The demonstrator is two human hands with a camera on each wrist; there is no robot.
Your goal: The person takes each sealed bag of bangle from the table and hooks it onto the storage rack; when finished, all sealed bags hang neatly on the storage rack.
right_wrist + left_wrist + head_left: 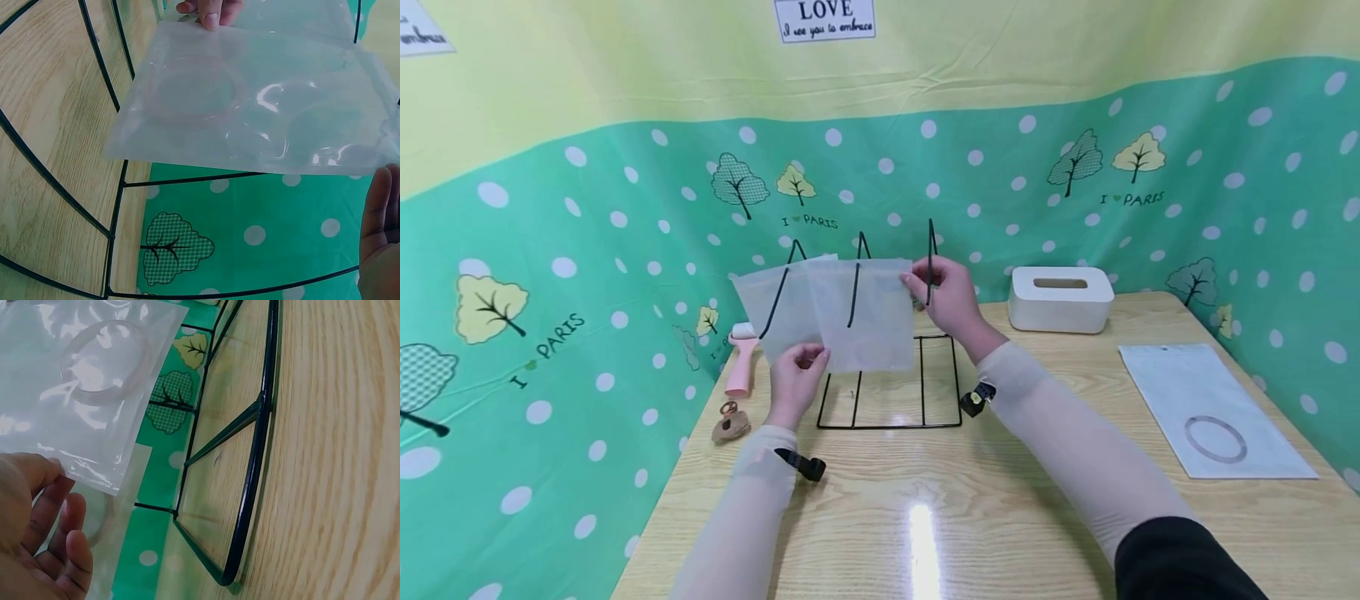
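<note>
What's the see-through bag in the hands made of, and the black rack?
The bag looks like thin, glossy plastic: it shines in patches and lets some green through. The rack seems to be metal wire, perhaps painted or coated: its slim black bars look smooth and slightly shiny.

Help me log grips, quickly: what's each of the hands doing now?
Left hand: closed, holding a translucent plastic bag near its lower-left corner.
Right hand: closed, holding the same bag near its upper-right corner.
</note>
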